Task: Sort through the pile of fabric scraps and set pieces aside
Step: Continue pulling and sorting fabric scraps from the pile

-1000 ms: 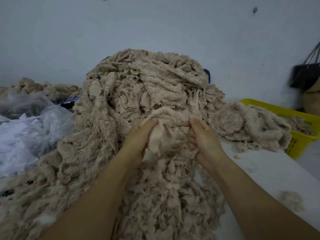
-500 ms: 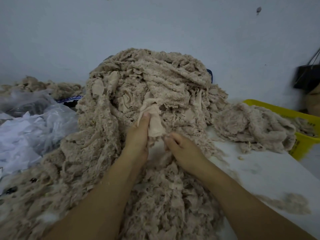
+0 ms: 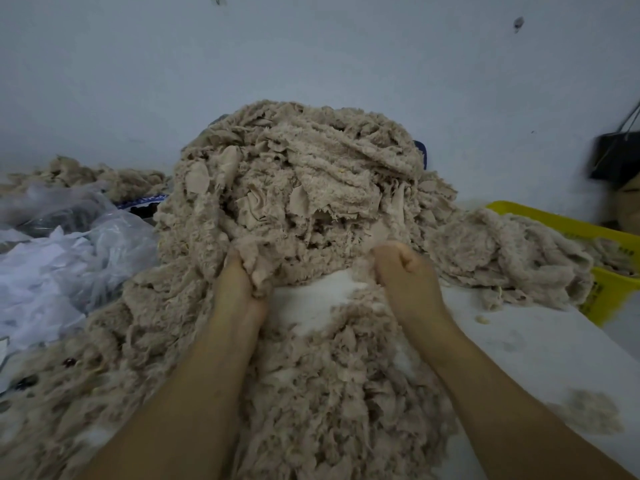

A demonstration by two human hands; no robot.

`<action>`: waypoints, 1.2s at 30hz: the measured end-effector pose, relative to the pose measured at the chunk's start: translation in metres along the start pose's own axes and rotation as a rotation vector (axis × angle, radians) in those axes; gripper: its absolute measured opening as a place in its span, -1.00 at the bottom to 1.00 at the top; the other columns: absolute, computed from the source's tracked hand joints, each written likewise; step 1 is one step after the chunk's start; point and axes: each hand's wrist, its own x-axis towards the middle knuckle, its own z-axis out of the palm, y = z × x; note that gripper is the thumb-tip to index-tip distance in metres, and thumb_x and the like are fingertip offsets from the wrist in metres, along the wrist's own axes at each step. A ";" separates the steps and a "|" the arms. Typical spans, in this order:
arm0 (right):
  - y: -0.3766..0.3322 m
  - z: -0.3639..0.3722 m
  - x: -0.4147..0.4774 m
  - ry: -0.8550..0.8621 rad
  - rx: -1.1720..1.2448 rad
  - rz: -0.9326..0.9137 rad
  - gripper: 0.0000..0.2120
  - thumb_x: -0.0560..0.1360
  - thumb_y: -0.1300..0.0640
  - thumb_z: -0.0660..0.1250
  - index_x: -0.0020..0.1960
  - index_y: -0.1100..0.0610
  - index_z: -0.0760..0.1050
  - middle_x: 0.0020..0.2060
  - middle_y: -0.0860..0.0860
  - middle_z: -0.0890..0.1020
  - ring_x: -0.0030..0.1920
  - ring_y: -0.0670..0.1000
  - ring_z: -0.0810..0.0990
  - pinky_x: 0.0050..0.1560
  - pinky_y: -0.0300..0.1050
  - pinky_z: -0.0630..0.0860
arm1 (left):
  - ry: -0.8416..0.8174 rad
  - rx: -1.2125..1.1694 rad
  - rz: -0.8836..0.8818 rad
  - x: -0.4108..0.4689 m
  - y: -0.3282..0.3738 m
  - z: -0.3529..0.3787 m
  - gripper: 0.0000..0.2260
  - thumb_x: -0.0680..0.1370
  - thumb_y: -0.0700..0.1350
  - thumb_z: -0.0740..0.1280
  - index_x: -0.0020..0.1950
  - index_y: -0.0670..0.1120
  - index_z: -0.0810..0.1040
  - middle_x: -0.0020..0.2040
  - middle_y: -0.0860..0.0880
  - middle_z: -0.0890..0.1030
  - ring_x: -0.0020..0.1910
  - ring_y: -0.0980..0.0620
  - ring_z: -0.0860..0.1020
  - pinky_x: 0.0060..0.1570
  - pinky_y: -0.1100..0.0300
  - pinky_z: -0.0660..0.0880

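Scrap pile sits heaped on the table against the wall, spilling toward us. Our left hand grips a beige clump at the pile's foot, likely to tug it free for sorting. Our right hand curls into the fringe nearby; we can't tell if it holds anything. Yellow crate at right carries dark print, unreadable.

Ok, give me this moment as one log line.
phase: sorting | left hand: grips scrap | right hand: fingers curled at pile edge, grip unclear | table: bare patch between hands
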 end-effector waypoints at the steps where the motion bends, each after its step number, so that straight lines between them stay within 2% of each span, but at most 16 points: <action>1: 0.002 -0.004 0.001 0.016 0.014 0.019 -0.52 0.61 0.00 0.19 -0.49 -0.07 0.33 -0.55 -0.14 0.35 -0.53 -0.16 0.26 -0.44 -0.26 0.30 | -0.018 0.030 0.049 -0.001 -0.002 0.002 -0.65 0.73 0.00 0.05 -0.20 -0.07 0.39 -0.50 0.04 0.34 -0.68 0.18 0.18 -0.73 0.36 0.10; 3: 0.008 -0.004 0.002 -0.011 -0.061 0.105 -0.41 0.64 -0.14 0.14 -0.54 0.01 0.34 -0.55 -0.07 0.43 -0.54 -0.11 0.37 -0.40 -0.24 0.41 | -0.097 0.115 0.100 -0.010 -0.010 0.012 -0.69 0.72 -0.02 0.11 -0.12 -0.12 0.49 -0.56 0.02 0.43 -0.66 0.18 0.32 -0.65 0.37 0.27; 6: 0.022 0.000 0.005 -0.041 -0.188 0.143 -0.53 0.64 -0.16 0.13 -0.29 0.04 0.58 -0.25 -0.04 0.65 -0.25 -0.11 0.63 -0.18 -0.29 0.53 | -0.261 0.152 0.035 -0.020 -0.020 0.022 -0.78 0.67 -0.07 0.25 0.24 -0.12 0.57 -0.08 -0.10 0.72 -0.19 0.05 0.69 -0.27 0.26 0.59; 7: 0.024 0.000 0.007 -0.023 -0.256 0.116 -0.57 0.64 -0.16 0.13 -0.15 0.07 0.61 -0.10 -0.06 0.61 -0.08 -0.09 0.61 -0.03 -0.23 0.52 | -0.289 0.171 0.025 -0.022 -0.021 0.023 -0.77 0.66 -0.08 0.27 0.28 -0.10 0.56 0.04 -0.11 0.72 -0.05 0.01 0.70 -0.20 0.23 0.61; 9: 0.022 0.001 0.007 -0.009 -0.319 0.035 -0.58 0.58 -0.28 0.13 0.05 0.02 0.57 0.06 -0.16 0.46 0.08 -0.22 0.49 0.06 -0.32 0.41 | -0.341 0.246 0.057 -0.026 -0.019 0.023 -0.78 0.65 -0.08 0.28 0.25 -0.09 0.59 0.06 -0.09 0.72 -0.05 0.03 0.70 -0.24 0.25 0.60; 12: 0.015 0.007 0.002 -0.169 -0.166 0.098 -0.69 0.48 -0.42 0.18 0.07 -0.28 0.46 0.04 -0.34 0.55 0.01 -0.41 0.52 -0.17 -0.51 0.42 | -0.484 0.391 0.047 -0.034 -0.024 0.026 -0.75 0.65 -0.05 0.27 0.21 -0.15 0.63 -0.02 -0.10 0.72 -0.14 0.04 0.69 -0.32 0.27 0.55; 15: 0.020 0.013 -0.002 -0.292 -0.153 0.102 -0.90 0.57 -0.17 0.28 -0.06 -0.22 0.54 -0.24 -0.43 0.62 -0.20 -0.39 0.58 -0.31 -0.52 0.39 | -0.555 0.477 -0.087 -0.038 -0.029 0.028 -0.66 0.65 0.03 0.22 0.15 -0.16 0.68 -0.31 -0.19 0.66 -0.36 0.01 0.62 -0.35 0.26 0.54; 16: 0.022 0.013 -0.001 -0.299 -0.139 0.088 -0.85 0.60 -0.10 0.28 -0.12 -0.21 0.56 -0.32 -0.38 0.62 -0.28 -0.36 0.58 -0.34 -0.50 0.39 | -0.565 0.478 -0.114 -0.038 -0.029 0.028 -0.62 0.65 0.08 0.21 0.14 -0.16 0.69 -0.30 -0.23 0.63 -0.36 -0.02 0.60 -0.30 0.23 0.53; 19: 0.012 0.005 0.008 -0.144 -0.011 0.175 -0.70 0.62 -0.04 0.26 -0.24 -0.11 0.63 -0.40 -0.15 0.64 -0.39 -0.18 0.57 -0.29 -0.24 0.46 | -0.551 0.440 -0.055 -0.028 -0.031 0.023 -0.51 0.66 0.17 0.11 0.22 -0.15 0.64 0.15 -0.14 0.68 0.16 -0.07 0.63 0.19 0.10 0.53; 21: 0.012 -0.017 0.022 0.130 0.365 0.175 -0.76 0.61 -0.09 0.26 0.00 0.02 0.63 -0.18 -0.02 0.69 -0.21 -0.05 0.64 -0.18 -0.12 0.50 | -0.487 0.490 0.015 -0.024 -0.033 0.022 -0.54 0.68 0.16 0.08 0.22 -0.12 0.62 0.17 0.00 0.69 0.24 0.05 0.60 0.31 0.11 0.47; 23: 0.018 -0.036 0.031 0.323 0.682 0.180 -0.52 0.55 -0.22 0.24 0.32 0.08 0.48 0.08 -0.05 0.64 0.02 -0.05 0.68 -0.04 -0.18 0.56 | -0.471 0.595 0.035 -0.024 -0.038 0.021 -0.60 0.67 0.15 0.14 0.16 -0.06 0.66 0.13 0.06 0.70 0.19 0.12 0.62 0.27 0.13 0.49; 24: 0.023 -0.040 0.031 0.365 0.634 0.251 -0.45 0.55 -0.26 0.21 0.39 0.06 0.41 0.12 -0.06 0.61 0.07 -0.05 0.68 0.02 -0.17 0.57 | -0.478 0.673 0.038 -0.026 -0.040 0.021 -0.64 0.64 0.17 0.18 0.11 0.01 0.69 0.12 0.09 0.70 0.16 0.15 0.62 0.25 0.15 0.49; 27: 0.041 -0.027 0.024 0.336 0.188 0.486 -0.64 0.64 -0.12 0.17 0.20 0.11 0.54 -0.07 -0.02 0.65 -0.02 0.04 0.65 0.06 0.02 0.57 | -0.575 0.996 0.108 -0.031 -0.049 0.019 -0.71 0.63 0.20 0.19 0.09 0.18 0.68 0.13 0.23 0.65 0.10 0.30 0.58 0.09 0.30 0.47; 31: 0.050 -0.013 0.021 0.168 -0.214 0.410 -0.75 0.61 0.01 0.19 0.00 0.10 0.59 -0.07 0.04 0.63 -0.11 0.01 0.56 -0.20 -0.10 0.42 | -0.639 1.097 0.169 -0.034 -0.053 0.019 -0.74 0.64 0.16 0.21 0.07 0.16 0.69 0.02 0.30 0.66 0.03 0.36 0.58 -0.06 0.53 0.44; 34: 0.051 -0.011 0.018 0.149 -0.293 0.370 -0.75 0.60 0.04 0.16 -0.02 0.12 0.58 -0.07 0.05 0.61 -0.12 0.02 0.55 -0.23 -0.11 0.41 | -0.583 1.132 0.196 -0.025 -0.057 0.025 -0.77 0.67 0.06 0.22 -0.04 0.16 0.66 -0.07 0.22 0.68 -0.03 0.24 0.62 -0.10 0.43 0.48; 36: 0.049 -0.009 0.017 0.125 -0.268 0.384 -0.75 0.61 0.05 0.16 -0.03 0.14 0.58 -0.10 0.07 0.62 -0.11 0.06 0.57 -0.12 -0.02 0.49 | -0.552 1.272 0.284 -0.015 -0.061 0.034 -0.80 0.67 0.02 0.21 -0.01 0.12 0.63 -0.03 0.19 0.64 -0.06 0.20 0.58 -0.15 0.41 0.43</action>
